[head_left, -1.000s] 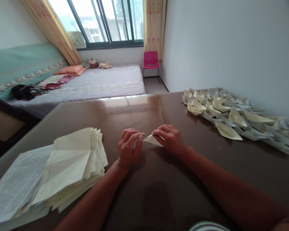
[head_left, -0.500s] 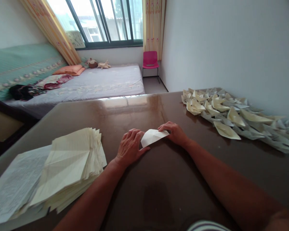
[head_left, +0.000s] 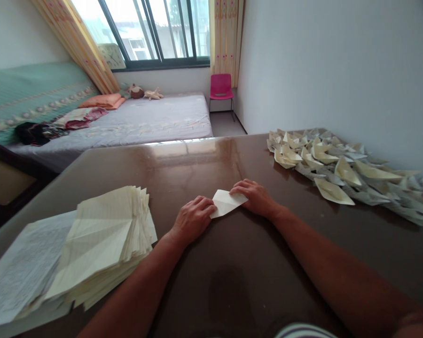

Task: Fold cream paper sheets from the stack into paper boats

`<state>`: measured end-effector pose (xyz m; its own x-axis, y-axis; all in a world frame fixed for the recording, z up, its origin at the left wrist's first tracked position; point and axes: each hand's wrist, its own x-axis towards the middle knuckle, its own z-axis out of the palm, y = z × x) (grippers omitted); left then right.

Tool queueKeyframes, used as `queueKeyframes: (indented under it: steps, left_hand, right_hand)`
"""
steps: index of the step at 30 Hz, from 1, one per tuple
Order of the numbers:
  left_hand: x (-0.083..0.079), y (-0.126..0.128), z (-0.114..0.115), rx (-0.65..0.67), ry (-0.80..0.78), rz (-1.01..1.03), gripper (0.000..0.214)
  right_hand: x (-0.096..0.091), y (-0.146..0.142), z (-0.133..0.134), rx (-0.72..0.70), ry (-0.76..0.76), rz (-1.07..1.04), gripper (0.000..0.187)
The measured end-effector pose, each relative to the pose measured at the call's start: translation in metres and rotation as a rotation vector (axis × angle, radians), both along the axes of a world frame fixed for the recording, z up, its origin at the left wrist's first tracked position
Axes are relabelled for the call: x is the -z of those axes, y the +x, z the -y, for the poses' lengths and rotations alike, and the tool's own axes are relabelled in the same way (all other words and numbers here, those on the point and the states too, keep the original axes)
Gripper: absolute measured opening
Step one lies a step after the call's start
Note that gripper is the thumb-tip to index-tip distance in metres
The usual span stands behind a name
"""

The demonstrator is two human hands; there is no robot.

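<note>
Between my hands, at the middle of the brown table point(head_left: 183, 171), is a small folded sheet of cream paper point(head_left: 226, 203). My left hand point(head_left: 196, 216) grips its left end, fingers bent over the edge and the thumb mostly hidden. On the other end my right hand point(head_left: 253, 197) is closed, its fingertips lying on top of the paper. To my left a thick stack of cream paper sheets point(head_left: 95, 230) lies beside my forearm. Many folded paper boats point(head_left: 320, 152) are heaped at the right.
Printed white sheets point(head_left: 24, 258) lie under and left of the stack. Past the table's far edge is a bed point(head_left: 162, 115) with pillows and soft toys. A pink chair point(head_left: 221, 88) stands by the window point(head_left: 155, 33). A white wall point(head_left: 331, 65) runs along the right.
My left hand has closed in on the paper's left end, its fingers now curled over it. The paper has turned slightly and lies flatter. My right hand has hardly moved.
</note>
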<state>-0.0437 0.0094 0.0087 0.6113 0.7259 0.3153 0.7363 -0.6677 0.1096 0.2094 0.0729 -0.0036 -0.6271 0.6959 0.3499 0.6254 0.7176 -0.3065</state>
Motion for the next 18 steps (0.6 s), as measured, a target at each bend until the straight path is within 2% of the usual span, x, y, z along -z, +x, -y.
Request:
queueKeyframes:
  steps: [5, 11, 16, 18]
  left_hand:
    - [-0.001, -0.001, -0.001, 0.056, -0.041, 0.009, 0.02]
    - [-0.006, 0.001, 0.001, 0.006, -0.019, -0.004, 0.015]
    - [-0.002, 0.012, 0.004, -0.022, -0.035, -0.012, 0.034]
    - [0.001, 0.015, 0.005, -0.029, -0.024, -0.027, 0.031]
  right_hand:
    - [-0.004, 0.0, 0.002, -0.046, 0.004, 0.025, 0.037]
    - [-0.009, -0.001, 0.004, -0.074, 0.03, 0.101, 0.037]
    - [-0.013, 0.0, 0.005, -0.116, 0.02, 0.148, 0.037]
    - [-0.013, 0.001, 0.004, -0.134, -0.009, 0.13, 0.043]
